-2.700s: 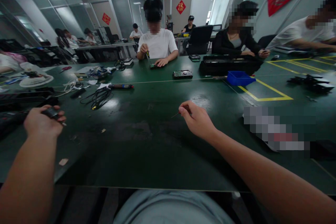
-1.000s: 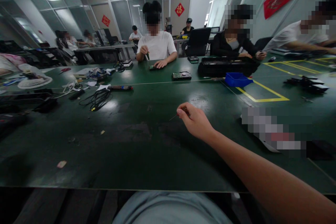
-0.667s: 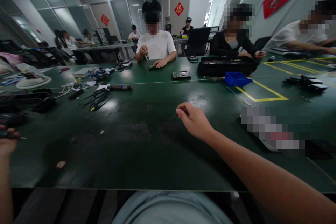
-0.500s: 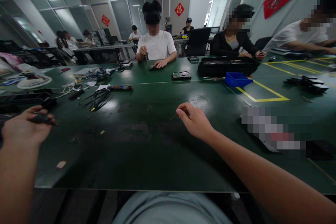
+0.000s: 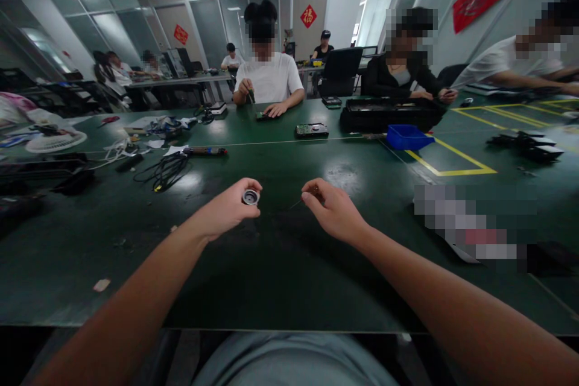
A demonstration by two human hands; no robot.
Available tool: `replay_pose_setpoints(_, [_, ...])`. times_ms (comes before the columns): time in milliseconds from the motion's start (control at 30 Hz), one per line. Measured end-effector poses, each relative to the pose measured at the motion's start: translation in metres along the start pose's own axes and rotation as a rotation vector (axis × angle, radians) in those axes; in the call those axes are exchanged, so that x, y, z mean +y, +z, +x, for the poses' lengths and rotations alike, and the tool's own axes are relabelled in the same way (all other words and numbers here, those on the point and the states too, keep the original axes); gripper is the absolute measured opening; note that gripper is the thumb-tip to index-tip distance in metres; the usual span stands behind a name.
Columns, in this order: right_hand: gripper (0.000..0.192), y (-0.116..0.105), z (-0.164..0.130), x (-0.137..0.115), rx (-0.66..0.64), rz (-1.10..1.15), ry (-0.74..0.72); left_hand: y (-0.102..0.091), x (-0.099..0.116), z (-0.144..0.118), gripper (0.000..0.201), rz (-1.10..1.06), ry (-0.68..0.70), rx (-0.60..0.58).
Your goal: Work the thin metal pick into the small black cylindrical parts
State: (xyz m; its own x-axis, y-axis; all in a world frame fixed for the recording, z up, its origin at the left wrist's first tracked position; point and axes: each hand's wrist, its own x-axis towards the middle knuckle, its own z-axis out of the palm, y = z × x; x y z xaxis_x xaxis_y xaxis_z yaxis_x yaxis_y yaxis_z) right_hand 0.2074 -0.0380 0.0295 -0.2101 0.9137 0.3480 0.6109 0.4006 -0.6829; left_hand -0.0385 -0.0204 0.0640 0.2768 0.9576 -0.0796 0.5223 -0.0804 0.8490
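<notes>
My left hand is over the middle of the table, fingers and thumb curled around a small round part with a silver rim. The dark, hollow-looking face of this part points toward me. Across a short gap to the right, my right hand is closed in a pinch. From its fingertips a thin wire-like rod sticks out toward the left. Whatever else lies inside the right fingers is hidden. Both hands hover above the dark green tabletop.
A cabled tool lies ahead on the left, with a white fan-like part beyond it. Further off are a hard drive, a blue bin and a long black housing. A person works opposite; others sit at right.
My left hand has come from the far left to the middle, near my right hand. It held a dark object before; now a silver-rimmed round part shows. My right hand has hardly moved.
</notes>
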Motion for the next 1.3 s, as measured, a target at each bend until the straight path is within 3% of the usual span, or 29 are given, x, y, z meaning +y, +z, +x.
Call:
replay_pose_setpoints(167, [0.016,-0.001,0.001,0.001,0.047,-0.020,-0.004,0.043,0.006,0.011,0.035,0.176,0.077,-0.036])
replay_pose_setpoints(367, [0.022,-0.003,-0.001,-0.001,0.078,-0.033,-0.036,0.063,-0.016,0.025,0.027,0.225,0.254,0.004])
replay_pose_setpoints(500, [0.020,-0.004,-0.004,-0.003,0.142,-0.016,-0.073,0.067,-0.027,0.027,0.031,0.290,0.374,-0.019])
replay_pose_setpoints(667, [0.016,-0.004,-0.007,-0.002,0.245,0.025,-0.121,0.069,-0.031,0.026,0.033,0.265,0.380,0.018])
replay_pose_setpoints(833, [0.017,-0.002,-0.007,-0.001,0.225,0.061,-0.101,0.065,-0.038,0.028,0.036,0.224,0.373,0.088])
replay_pose_setpoints(1100, [0.018,0.002,-0.007,0.004,0.236,0.198,-0.066,0.060,-0.041,0.031,0.038,0.260,0.399,0.053])
replay_pose_setpoints(1300, [0.018,0.000,-0.007,0.001,0.225,0.177,-0.056,0.059,-0.040,0.030,0.039,0.261,0.401,0.060])
